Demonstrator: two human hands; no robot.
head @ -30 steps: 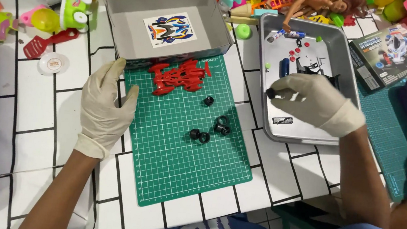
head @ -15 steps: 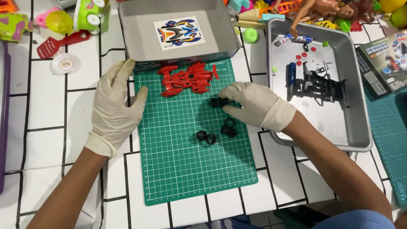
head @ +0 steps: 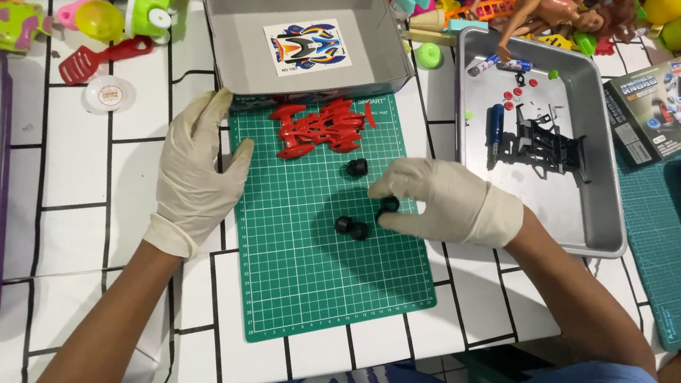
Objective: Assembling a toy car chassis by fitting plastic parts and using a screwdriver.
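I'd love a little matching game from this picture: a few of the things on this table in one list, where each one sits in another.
Things:
1. red plastic car body
2. black plastic car frame
3. colourful sticker sheet
4. left hand

Places:
A. in the grey tray on the right
B. flat across the green mat's left edge
C. in the grey box behind the mat
D. on the green cutting mat

Pairs: 1-D, 2-A, 3-C, 4-B

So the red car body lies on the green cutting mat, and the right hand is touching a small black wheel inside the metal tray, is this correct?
Not quite. The red car body does lie on the green cutting mat, but the right hand touches the small black wheel on that same mat, not inside the metal tray. The tray stands to the right of the mat. The head view shows this.
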